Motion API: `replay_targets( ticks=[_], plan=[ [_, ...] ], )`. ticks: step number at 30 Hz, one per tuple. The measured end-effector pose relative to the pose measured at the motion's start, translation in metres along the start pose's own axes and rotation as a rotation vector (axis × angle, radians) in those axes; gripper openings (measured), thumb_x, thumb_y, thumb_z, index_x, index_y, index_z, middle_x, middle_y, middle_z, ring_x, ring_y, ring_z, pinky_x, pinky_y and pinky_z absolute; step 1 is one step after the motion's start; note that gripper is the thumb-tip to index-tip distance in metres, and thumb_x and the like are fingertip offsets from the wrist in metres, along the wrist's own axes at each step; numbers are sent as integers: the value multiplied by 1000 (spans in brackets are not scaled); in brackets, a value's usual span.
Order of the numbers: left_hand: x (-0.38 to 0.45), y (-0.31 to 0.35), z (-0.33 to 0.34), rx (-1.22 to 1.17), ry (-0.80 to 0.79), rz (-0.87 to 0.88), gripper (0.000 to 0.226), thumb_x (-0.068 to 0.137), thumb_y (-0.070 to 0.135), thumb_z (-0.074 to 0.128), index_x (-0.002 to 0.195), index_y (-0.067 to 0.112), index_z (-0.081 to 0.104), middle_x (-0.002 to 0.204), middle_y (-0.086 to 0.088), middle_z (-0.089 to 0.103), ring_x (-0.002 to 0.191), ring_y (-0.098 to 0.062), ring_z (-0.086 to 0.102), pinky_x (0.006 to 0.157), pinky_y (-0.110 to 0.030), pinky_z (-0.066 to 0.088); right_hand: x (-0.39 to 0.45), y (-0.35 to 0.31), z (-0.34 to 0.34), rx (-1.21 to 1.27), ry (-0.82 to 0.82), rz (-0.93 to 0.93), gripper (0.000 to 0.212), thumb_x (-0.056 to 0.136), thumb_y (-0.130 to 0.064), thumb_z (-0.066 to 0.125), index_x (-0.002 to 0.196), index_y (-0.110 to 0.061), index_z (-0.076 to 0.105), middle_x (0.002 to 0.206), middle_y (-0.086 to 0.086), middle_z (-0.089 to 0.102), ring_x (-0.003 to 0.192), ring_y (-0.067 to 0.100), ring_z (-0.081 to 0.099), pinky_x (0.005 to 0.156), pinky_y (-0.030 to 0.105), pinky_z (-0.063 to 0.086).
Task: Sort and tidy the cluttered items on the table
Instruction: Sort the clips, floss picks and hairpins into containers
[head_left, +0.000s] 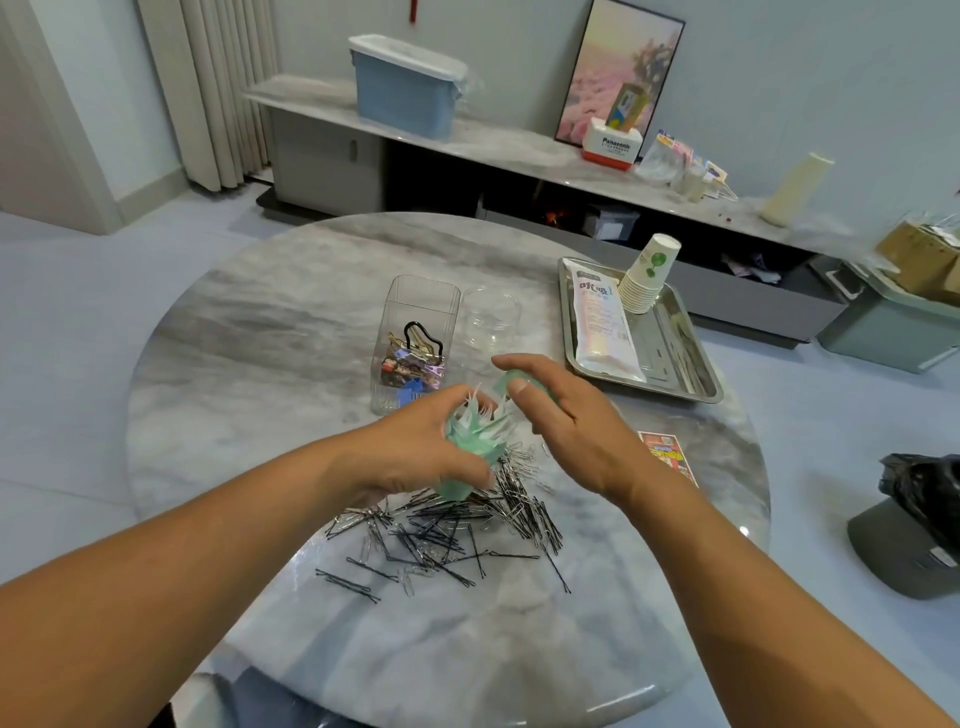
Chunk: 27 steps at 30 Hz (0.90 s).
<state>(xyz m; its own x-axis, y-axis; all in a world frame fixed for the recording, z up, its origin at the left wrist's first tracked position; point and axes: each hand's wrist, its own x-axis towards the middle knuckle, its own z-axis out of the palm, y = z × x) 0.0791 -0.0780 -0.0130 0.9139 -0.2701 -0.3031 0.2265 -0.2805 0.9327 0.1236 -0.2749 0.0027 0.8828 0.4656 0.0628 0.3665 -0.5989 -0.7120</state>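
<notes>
head view, everything placed off the clear bin (415, 343):

handling, floss picks: the mint floss picks (475, 426) look super light and springy, pointy ends sticking up every which way. I'd guess they slide out easily, so grab the bunch low around the handles rather than by the tips.

handling, pins: the bobby pins (457, 530) are thin stiff wire and lie flat on slick marble, so probably easier to rake together than pick up one at a time.

looks: pale green and white picks in a messy fan; pins black mixed with silvery paper clips, in a loose heap.

where: picks are held just in front of the bin, right above the pin heap. Pins sprawl nearer the person than the bin.

left hand (415, 457): curled round the bunch from below.

right hand (550, 410): thumb and fingers pinching a green piece (503, 384) at the bunch's top; can't tell if it's a lid.

also there: round clear tub (491, 317) just right of the bin, steel tray (701, 374) further right.
</notes>
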Motion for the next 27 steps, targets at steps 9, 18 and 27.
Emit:
replay_targets(
  ticks=[9,18,27],
  plan=[
    [1,0,7,112,56,99,63,80,10,78,127,38,46,109,1,68,96,-20,71,79,-34,61,1,1,36,180,99,70,56,93,-77,35,140,-49,44,134,-8,57,124,10,56,106,44,47],
    [2,-6,8,215,40,105,67,73,10,73,127,42,47,106,7,68,96,-10,69,79,-38,61,-5,-4,35,-57,16,-35,60,93,-70,45,148,-50,32,141,-13,41,125,-1,45,98,20,38],
    [7,-7,5,165,110,95,85,64,22,90,133,30,40,116,8,65,101,-9,68,90,-39,58,-6,-3,30,14,-19,-62,47,96,-48,60,140,-43,44,133,-11,51,116,-4,52,98,23,46]
  ],
)
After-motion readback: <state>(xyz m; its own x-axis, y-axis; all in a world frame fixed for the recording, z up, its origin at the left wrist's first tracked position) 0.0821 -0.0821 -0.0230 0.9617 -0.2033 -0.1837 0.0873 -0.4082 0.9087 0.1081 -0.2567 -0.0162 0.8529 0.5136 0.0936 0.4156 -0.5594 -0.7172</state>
